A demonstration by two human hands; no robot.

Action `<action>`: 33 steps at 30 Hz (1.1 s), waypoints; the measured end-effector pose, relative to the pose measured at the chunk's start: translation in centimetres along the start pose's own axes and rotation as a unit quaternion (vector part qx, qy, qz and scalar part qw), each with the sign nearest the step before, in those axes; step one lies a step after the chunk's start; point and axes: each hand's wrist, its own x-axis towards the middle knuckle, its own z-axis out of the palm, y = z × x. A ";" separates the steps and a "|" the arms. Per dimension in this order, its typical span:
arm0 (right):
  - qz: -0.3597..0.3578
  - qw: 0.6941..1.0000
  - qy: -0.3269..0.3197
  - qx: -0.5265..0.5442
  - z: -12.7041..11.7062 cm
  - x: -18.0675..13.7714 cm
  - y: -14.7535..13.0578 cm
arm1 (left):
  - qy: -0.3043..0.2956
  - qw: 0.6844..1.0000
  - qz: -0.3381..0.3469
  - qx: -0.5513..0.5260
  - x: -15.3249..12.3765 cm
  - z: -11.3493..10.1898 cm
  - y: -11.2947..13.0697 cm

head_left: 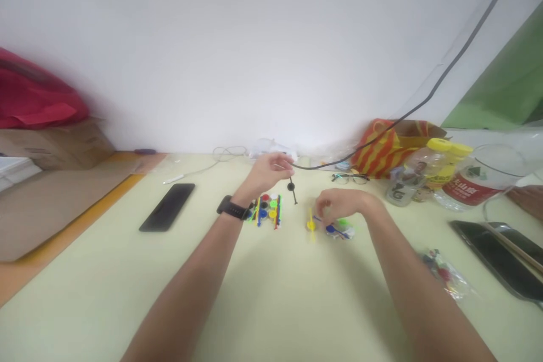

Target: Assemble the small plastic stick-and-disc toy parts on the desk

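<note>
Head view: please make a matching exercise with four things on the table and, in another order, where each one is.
Things:
1. black phone
2. black spinning top
3. yellow spinning top
4. glasses

Places:
A. held up by the left hand
B. lying flat, left of the left wrist
C. on the table at the right hand
D. before the striped bag

Pairs: 1-B, 2-A, 3-C, 4-D

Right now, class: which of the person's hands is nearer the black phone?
Left. The left hand is just right of the black phone, holding a black pin; the right hand lies farther right.
</note>
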 end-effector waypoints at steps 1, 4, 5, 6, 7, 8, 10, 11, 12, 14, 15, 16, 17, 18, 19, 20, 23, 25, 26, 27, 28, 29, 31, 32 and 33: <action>-0.016 0.999 0.049 0.013 -0.3 -0.3 -0.1 | 0.008 1.000 -0.002 0.001 0.0 0.0 -0.3; -0.069 0.971 0.201 0.108 -0.3 -0.4 -1.0 | 0.042 0.999 -0.009 -0.008 0.0 0.4 -1.2; -0.087 0.960 0.219 0.151 0.0 -0.1 -1.5 | 0.057 0.998 -0.012 -0.015 0.1 0.8 -1.5; -0.107 0.950 0.220 0.192 0.4 0.4 -2.0 | 0.071 0.997 -0.012 -0.025 0.1 1.2 -1.8; -0.128 0.942 0.215 0.225 0.9 1.0 -2.5 | 0.081 0.996 -0.009 -0.035 0.2 1.6 -2.0; -0.147 0.934 0.214 0.246 1.5 1.7 -2.9 | 0.088 0.995 -0.005 -0.041 0.3 1.9 -2.2; -0.165 0.921 0.234 0.265 2.4 2.9 -3.4 | 0.095 0.995 0.003 -0.041 0.3 2.3 -2.4; -0.169 0.915 0.242 0.275 2.7 3.5 -3.5 | 0.092 0.995 0.006 -0.036 0.3 2.3 -2.3; -0.169 0.910 0.248 0.287 2.9 3.9 -3.5 | 0.082 0.996 0.008 -0.026 0.3 2.2 -2.1; -0.160 0.897 0.252 0.326 3.1 4.3 -3.3 | 0.033 0.999 0.013 0.004 0.2 1.7 -1.7; -0.153 0.890 0.251 0.348 3.0 4.3 -3.2 | -0.005 1.000 0.016 0.022 0.1 1.5 -1.4; -0.144 0.883 0.250 0.369 3.0 4.3 -3.0 | -0.045 0.998 0.021 0.039 0.0 1.2 -1.2; -0.137 0.877 0.248 0.388 3.0 4.2 -2.9 | -0.081 0.995 0.025 0.053 -0.1 1.1 -1.0; -0.134 0.871 0.244 0.405 3.0 4.2 -2.8 | -0.108 0.992 0.030 0.063 -0.2 1.0 -1.0; -0.133 0.865 0.239 0.420 3.0 4.2 -2.7 | -0.125 0.989 0.033 0.068 -0.3 0.9 -1.0; -0.134 0.860 0.234 0.433 3.0 4.2 -2.5 | -0.133 0.988 0.034 0.071 -0.4 1.0 -1.1; -0.146 0.846 0.218 0.464 3.1 4.4 -1.9 | -0.138 0.987 0.036 0.068 -0.3 1.1 -1.8; -0.151 0.838 0.209 0.481 3.2 4.7 -1.5 | -0.139 0.987 0.043 0.064 -0.2 1.1 -2.2; -0.152 0.834 0.207 0.488 3.2 4.8 -1.3 | -0.139 0.987 0.049 0.062 -0.2 1.1 -2.3; -0.151 0.832 0.208 0.491 3.2 4.9 -1.2 | -0.138 0.987 0.055 0.060 -0.1 1.0 -2.3; -0.151 0.832 0.212 0.490 3.2 5.0 -1.2 | -0.137 0.987 0.061 0.059 -0.1 1.0 -2.4; -0.150 0.832 0.219 0.486 3.2 5.0 -1.2 | -0.137 0.987 0.065 0.061 -0.1 1.0 -2.3; -0.145 0.844 0.240 0.457 3.3 5.0 -1.5 | -0.138 0.986 0.068 0.066 -0.2 1.1 -2.2; -0.138 0.856 0.252 0.429 3.3 5.0 -1.7 | -0.140 0.985 0.068 0.067 -0.3 1.2 -2.2; -0.129 0.870 0.262 0.397 3.3 4.9 -1.9 | -0.142 0.985 0.067 0.068 -0.3 1.3 -2.1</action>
